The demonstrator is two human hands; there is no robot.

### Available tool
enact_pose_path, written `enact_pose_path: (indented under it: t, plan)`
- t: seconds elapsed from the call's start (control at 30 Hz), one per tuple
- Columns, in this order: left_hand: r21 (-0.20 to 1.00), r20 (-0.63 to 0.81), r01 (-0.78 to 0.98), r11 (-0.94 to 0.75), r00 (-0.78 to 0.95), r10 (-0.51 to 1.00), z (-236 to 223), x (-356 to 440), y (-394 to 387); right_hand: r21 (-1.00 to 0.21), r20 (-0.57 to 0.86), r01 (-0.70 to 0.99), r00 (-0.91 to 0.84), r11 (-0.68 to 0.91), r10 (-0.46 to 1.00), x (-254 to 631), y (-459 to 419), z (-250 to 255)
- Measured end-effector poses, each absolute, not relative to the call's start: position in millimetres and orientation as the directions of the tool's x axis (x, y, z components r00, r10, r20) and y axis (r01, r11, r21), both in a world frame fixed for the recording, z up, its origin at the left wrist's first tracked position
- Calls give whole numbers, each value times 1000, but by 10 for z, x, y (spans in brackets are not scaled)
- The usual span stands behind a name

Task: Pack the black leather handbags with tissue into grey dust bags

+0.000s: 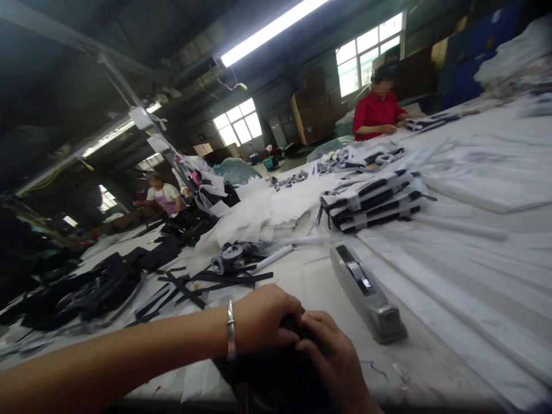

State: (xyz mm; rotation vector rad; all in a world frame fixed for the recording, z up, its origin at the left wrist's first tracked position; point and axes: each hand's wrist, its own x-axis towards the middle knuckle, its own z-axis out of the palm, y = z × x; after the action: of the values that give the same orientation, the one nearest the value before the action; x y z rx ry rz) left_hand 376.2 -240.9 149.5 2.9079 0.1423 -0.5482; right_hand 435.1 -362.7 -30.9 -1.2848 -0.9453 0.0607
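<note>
My left hand [265,316], with a silver bangle at the wrist, is curled closed over a piece of black fabric [276,374] at the near edge of the white table [431,356]. My right hand [334,356] meets it from the right, fingers bent and pressed on the same dark fabric. Both hands touch each other above the cloth. What lies under the fingers is hidden.
A grey metal weight bar [366,290] lies just right of my hands. Black fabric strips [207,284] and dark cloth piles [99,287] sit to the left. Bundled black-and-white pieces [375,201] lie farther back. A person in red [377,112] and another person [164,195] work at the table.
</note>
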Motion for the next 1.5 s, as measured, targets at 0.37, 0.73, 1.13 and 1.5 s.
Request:
enact_pose_path:
  t: [0.37, 0.73, 1.13, 1.5]
  plan:
    - [479, -298, 279, -832, 943, 145, 1506, 3576, -2402, -879, 466, 409, 626, 246, 625, 4391, -3740, -247]
    - [466, -265, 382, -798, 921, 286, 1375, 3488, -2358, -875, 469, 429, 636, 225, 612, 4357, -3796, -157]
    - [263, -186, 84, -961, 982, 35, 1146, 3444, -2502, -993, 38, 121, 402, -12, 915, 4658, -3949, 252]
    - [271, -109, 148, -951, 986, 122, 1136, 3446, -2571, -994, -2, 99, 352, -39, 936, 4663, -3951, 276]
